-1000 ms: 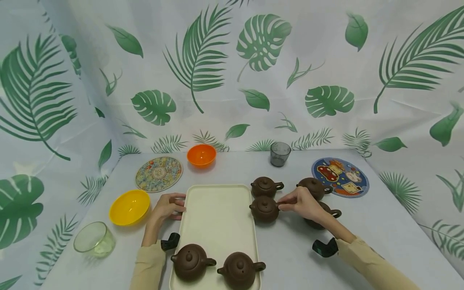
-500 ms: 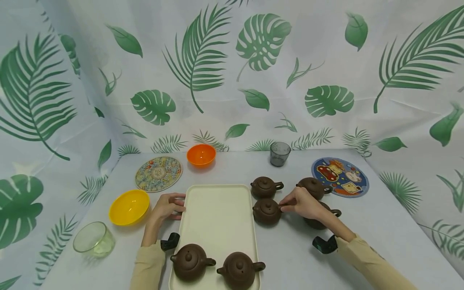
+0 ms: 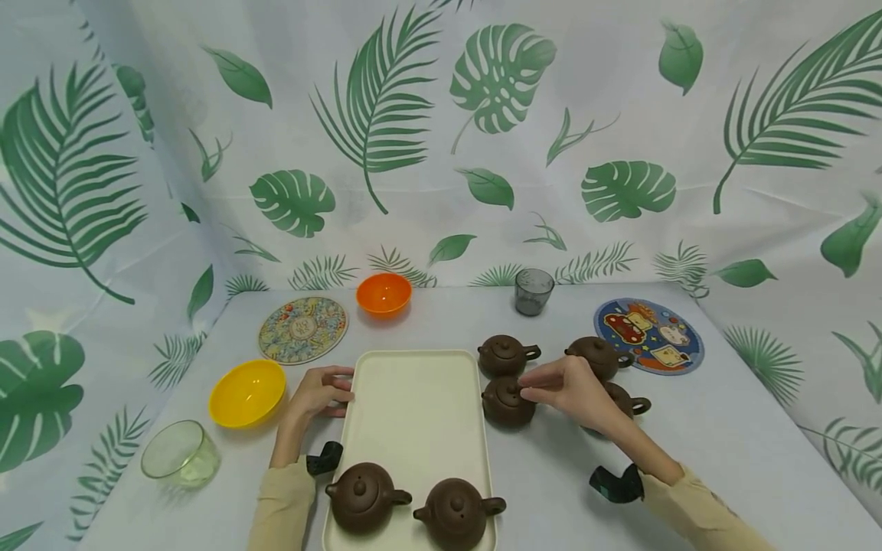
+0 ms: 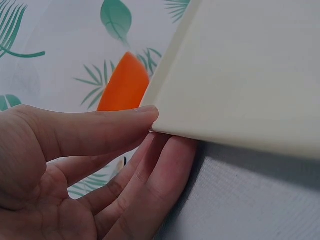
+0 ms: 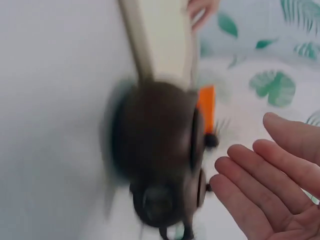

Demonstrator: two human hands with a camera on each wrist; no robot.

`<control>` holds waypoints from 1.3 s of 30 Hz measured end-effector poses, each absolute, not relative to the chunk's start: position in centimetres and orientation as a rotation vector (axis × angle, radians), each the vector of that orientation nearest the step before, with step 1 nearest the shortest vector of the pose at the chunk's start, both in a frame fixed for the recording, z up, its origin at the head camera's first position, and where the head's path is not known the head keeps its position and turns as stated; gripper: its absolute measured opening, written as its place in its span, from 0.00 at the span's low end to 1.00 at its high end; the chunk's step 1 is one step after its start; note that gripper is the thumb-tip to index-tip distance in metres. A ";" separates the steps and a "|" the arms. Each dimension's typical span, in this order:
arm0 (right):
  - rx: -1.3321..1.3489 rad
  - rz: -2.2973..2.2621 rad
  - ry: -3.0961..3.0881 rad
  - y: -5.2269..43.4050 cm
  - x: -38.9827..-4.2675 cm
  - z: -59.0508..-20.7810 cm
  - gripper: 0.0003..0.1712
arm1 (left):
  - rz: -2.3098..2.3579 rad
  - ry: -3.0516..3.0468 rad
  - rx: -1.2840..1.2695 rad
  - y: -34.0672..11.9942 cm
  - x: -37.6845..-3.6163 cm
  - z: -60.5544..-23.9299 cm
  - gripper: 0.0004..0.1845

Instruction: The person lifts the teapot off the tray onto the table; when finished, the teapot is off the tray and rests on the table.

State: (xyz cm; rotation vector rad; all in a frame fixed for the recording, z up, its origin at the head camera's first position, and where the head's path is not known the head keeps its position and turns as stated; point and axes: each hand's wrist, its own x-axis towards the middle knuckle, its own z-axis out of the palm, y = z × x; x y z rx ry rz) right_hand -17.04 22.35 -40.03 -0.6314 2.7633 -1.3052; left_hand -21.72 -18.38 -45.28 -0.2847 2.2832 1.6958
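Note:
My left hand (image 3: 318, 393) pinches the left rim of a cream rectangular tray (image 3: 413, 413); in the left wrist view the thumb lies on the edge and fingers bend beneath it. Two brown teapots, one at left (image 3: 360, 501) and one at right (image 3: 455, 516), stand on the tray's near end. My right hand (image 3: 580, 394) hovers by a brown teapot (image 3: 506, 409) just right of the tray. In the right wrist view its fingers (image 5: 250, 185) are extended, apart from that blurred teapot (image 5: 157, 135), whose handle the hand hides in the head view.
More brown teapots stand behind (image 3: 503, 356), at back right (image 3: 598, 358) and partly hidden under the right forearm (image 3: 623, 402). Around them are a grey glass (image 3: 534, 292), a blue mat (image 3: 648, 337), an orange bowl (image 3: 383, 297), a patterned mat (image 3: 303, 330), a yellow bowl (image 3: 248, 394) and a green glass (image 3: 181, 455).
My right hand shifts the teapot slightly right and nearer, away from the tray's rim, then lets go of its handle and straightens its fingers. The left hand stays put.

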 end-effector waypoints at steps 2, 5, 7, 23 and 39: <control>-0.654 -1.360 2.672 21.7 -16.2 -39.9 0.11 | 1.687 2.285 -0.287 -18.4 -21.7 -45.2 0.26; -0.697 -1.402 2.539 20.7 -14.8 -40.2 0.14 | 1.684 2.283 -0.284 -18.4 -21.7 -45.1 0.26; -0.708 -1.432 2.445 20.1 -13.9 -40.7 0.15 | 1.677 2.287 -0.275 -18.4 -21.7 -45.0 0.27; -0.852 -1.615 2.109 17.6 -8.9 -44.2 0.14 | 1.694 2.287 -0.275 -18.5 -21.7 -45.2 0.26; -0.943 -1.727 2.333 17.7 -7.9 -44.6 0.06 | 1.704 2.279 -0.257 -18.5 -21.6 -45.2 0.27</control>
